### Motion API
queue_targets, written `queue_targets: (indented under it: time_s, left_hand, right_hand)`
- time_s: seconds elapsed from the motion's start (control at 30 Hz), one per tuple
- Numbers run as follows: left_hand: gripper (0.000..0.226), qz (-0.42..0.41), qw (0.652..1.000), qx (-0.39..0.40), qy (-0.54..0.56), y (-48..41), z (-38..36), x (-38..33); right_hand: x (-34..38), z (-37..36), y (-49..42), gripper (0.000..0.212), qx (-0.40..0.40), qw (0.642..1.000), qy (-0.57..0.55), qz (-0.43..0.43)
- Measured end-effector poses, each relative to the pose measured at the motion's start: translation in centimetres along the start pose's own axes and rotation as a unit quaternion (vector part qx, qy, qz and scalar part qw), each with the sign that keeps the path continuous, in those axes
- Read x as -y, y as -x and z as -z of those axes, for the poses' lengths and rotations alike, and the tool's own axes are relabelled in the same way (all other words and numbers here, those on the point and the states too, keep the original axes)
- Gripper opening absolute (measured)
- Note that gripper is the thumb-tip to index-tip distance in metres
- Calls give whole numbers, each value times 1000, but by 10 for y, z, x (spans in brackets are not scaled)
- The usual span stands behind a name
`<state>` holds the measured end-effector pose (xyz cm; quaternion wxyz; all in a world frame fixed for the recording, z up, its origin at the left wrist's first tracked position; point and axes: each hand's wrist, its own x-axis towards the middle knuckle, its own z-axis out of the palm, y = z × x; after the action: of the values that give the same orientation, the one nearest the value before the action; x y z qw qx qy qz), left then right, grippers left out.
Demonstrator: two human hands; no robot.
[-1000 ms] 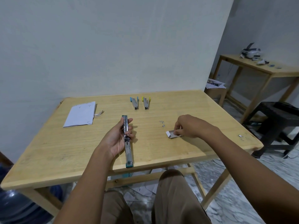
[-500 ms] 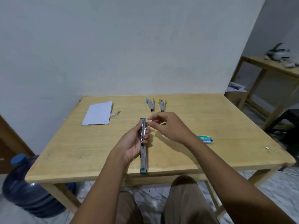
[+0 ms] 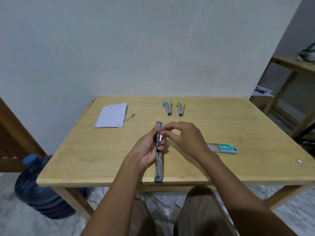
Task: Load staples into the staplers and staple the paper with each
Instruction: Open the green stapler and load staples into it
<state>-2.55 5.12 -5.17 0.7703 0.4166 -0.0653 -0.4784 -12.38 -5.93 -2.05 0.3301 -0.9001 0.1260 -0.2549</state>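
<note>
Right hand now pinches at green stapler; left hand grips it.

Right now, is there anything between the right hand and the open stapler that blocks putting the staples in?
Nothing visible does. The right hand is already at the open stapler, which the left hand holds over the table. Its pinched fingers reach the metal channel. Whether they hold staples is too small to tell.

A pale wall backs the wooden table; the floor looks like marbled tile.
</note>
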Motion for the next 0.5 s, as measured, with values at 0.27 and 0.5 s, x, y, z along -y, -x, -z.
queue_targets:
  time_s: [0.27,0.5]
  left_hand:
    - [34,8,1000,9,10,1,0,-1]
    - [37,24,1000,15,-1,2,1,-1]
  right_hand:
    - [-11,-8,-4,8,-39,998,-41,35]
    - [-12,-11,-5,9,-18,995,-98,-4]
